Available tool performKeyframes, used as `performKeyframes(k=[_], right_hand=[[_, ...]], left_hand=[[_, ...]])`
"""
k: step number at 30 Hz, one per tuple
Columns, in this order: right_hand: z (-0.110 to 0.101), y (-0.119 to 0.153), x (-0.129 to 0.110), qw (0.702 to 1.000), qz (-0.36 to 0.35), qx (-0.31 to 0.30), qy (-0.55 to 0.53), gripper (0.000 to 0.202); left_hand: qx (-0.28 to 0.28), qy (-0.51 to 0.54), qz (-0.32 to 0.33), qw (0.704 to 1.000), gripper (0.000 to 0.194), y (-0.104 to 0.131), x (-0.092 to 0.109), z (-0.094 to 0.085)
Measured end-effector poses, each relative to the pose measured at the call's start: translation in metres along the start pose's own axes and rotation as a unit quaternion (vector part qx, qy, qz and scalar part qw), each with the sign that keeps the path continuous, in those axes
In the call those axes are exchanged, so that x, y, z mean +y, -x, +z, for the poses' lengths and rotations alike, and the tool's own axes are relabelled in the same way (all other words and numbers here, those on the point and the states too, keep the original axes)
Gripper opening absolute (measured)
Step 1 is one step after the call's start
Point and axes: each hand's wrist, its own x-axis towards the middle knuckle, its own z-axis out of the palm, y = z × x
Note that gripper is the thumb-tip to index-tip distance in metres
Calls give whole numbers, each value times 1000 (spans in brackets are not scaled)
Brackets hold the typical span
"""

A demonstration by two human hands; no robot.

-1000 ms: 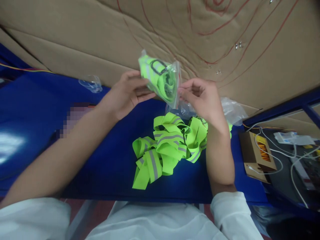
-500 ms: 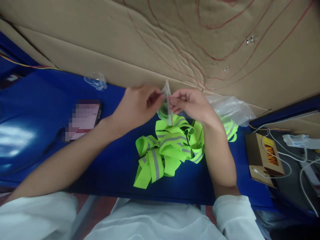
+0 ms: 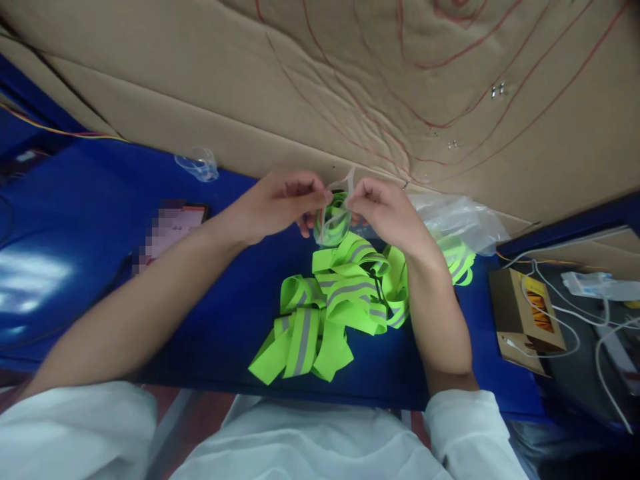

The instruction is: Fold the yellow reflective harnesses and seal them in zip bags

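Observation:
A small clear plastic bag point(image 3: 334, 223) stands between my hands, its mouth spread, with a rolled green strap showing inside. My left hand point(image 3: 287, 203) pinches the left side of the bag's mouth. On the opposite side, my right hand point(image 3: 377, 207) grips the bag's edge between thumb and fingers. Just below the bag lies a loose heap of neon-green straps point(image 3: 345, 287) with grey reflective stripes, spreading toward the front edge of the blue table point(image 3: 215, 320).
Left of my hands are a phone point(image 3: 175, 230) and a crumpled clear bag point(image 3: 200, 165). Behind my right arm lies a larger plastic bag point(image 3: 463, 217). A cardboard box point(image 3: 520, 310) and white cables are at the right. Cardboard point(image 3: 200, 87) rises behind the table.
The small bag's mouth has gone from nearly flat to spread, and the green roll inside shows more clearly. The front ends of the strap heap have shifted left and toward me.

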Motion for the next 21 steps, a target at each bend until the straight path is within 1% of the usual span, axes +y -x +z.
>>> performKeyframes(k=[2,3,4,5,7,8,9,10,12,14,15,16,18,20,21], right_hand=[[-8,2,0,999,16,32,8,19],[-13,3,0,999,20,26,-9,19],[-18,4,-1,999,24,7,-35,20],[-21,5,-1,997,32,-18,-64,24],[-24,5,2,991,68,-60,-102,43],[-22,4,4,988,92,-68,-108,52],[-19,2,8,985,111,-70,-112,58],[-16,-1,12,982,123,-72,-122,60],[-9,-8,21,974,115,-84,-174,57],[-9,-15,27,962,77,-81,-249,43],[-11,-18,28,957,55,-61,-279,35],[-16,-19,28,955,34,-24,-293,30],[-28,-18,24,956,-10,84,-280,22],[-39,-9,14,947,-60,189,-251,13],[-43,-2,7,940,-95,235,-228,13]], left_hand=[[96,85,38,991,26,-4,0,-1],[137,129,65,980,26,-6,2,-2],[167,171,96,966,26,-7,5,-2],[179,210,125,953,27,-7,9,-2],[169,282,172,928,33,-4,20,1],[158,301,184,922,38,-1,25,3],[146,300,191,923,40,2,30,4],[135,280,189,932,40,6,34,6],[131,212,167,954,32,13,40,9],[144,163,137,966,29,17,42,8],[155,159,130,966,31,17,41,7],[160,166,132,964,32,16,39,5],[150,198,156,956,30,9,28,0],[126,220,169,952,28,-3,8,-4],[117,214,157,957,29,-10,-6,-5]])
